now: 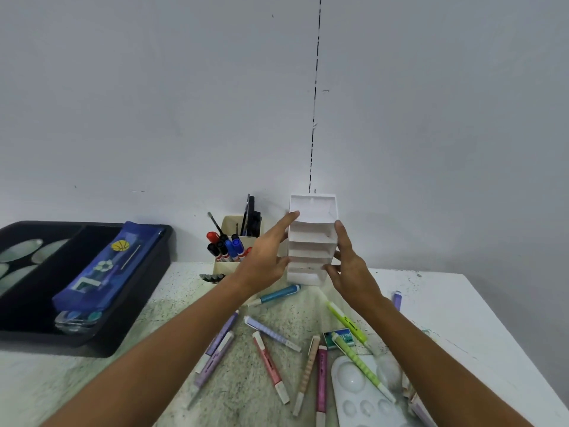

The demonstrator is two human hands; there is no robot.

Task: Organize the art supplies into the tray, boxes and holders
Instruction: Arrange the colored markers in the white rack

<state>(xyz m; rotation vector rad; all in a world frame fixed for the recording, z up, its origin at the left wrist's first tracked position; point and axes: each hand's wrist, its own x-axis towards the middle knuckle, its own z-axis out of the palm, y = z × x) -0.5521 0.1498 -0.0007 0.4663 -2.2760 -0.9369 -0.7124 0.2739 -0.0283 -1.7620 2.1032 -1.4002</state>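
Two hands hold a white tiered holder (312, 241) at the far middle of the table (446, 303), close to the wall (154, 103). The left hand (264, 257) presses on its left side with the fingers mostly straight and the thumb at the lower left edge. The right hand (348, 266) grips the right side, the thumb up along the edge and the fingers bent around the lower shelves. I cannot tell whether the holder stands on the table or is a little lifted.

Just left of the holder stands a beige pen pot (237, 241) with red, blue and black markers (228, 246) and some dark pens in it. At the far left there is a black tray (144, 303), which holds a blue pencil case (104, 272) lying tilted across it.

Many pastel pens lie loose on the table near the person, between and under the arms: a blue pen (277, 295) just below the holder, purple pens (215, 349) to the left, a pink pen (271, 366) in the middle, a yellow-green pen (346, 323) to the right. A small green eraser box (338, 339) lies beside the green pens. A white palette (354, 392) sits at the near right, with a striped green pen (363, 366) across it.
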